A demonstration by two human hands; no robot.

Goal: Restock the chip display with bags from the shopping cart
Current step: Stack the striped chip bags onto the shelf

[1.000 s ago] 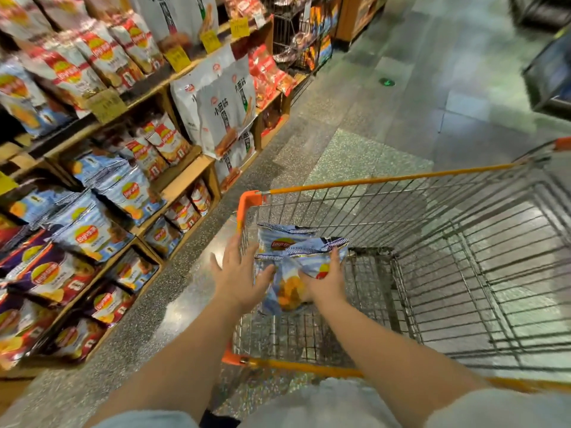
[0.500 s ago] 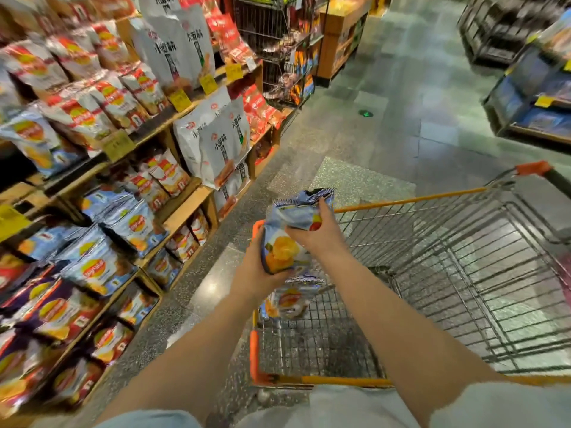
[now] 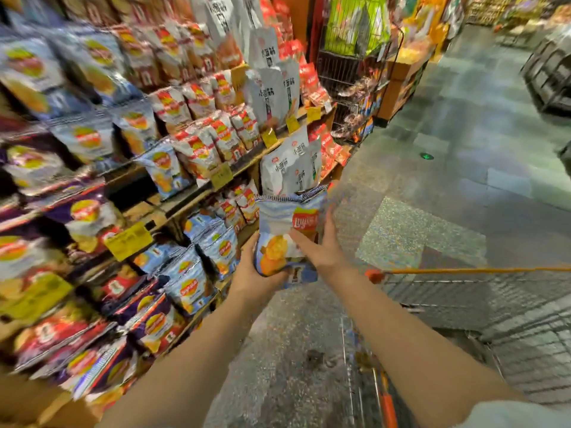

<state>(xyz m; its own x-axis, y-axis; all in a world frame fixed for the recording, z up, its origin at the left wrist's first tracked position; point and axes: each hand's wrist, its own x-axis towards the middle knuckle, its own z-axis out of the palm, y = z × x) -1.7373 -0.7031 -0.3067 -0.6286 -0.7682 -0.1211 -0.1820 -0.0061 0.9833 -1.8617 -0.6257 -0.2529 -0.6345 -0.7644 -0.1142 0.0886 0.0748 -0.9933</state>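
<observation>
Light blue chip bags point(image 3: 278, 223) stand upright between my two hands, in front of the lower shelves. My left hand point(image 3: 251, 270) grips them from below and the left side. My right hand point(image 3: 321, 248) holds their right side, fingers across the front. How many bags are in the stack I cannot tell. The chip display point(image 3: 173, 193) fills the left half of the view, with wooden shelves full of blue, red and purple bags. The wire shopping cart point(image 3: 482, 298) with an orange rim is at the lower right; its inside is blurred.
Yellow price tags point(image 3: 128, 240) hang on the shelf edges. Tall white snack bags point(image 3: 290, 162) stand at the display's right end. A wire rack point(image 3: 349, 72) and a wooden stand point(image 3: 401, 78) are further down the grey tiled aisle point(image 3: 448, 168).
Both hands lifted the blue bags out of the cart and carried them left toward the display. The view has swung left, so the shelves fill more of the frame.
</observation>
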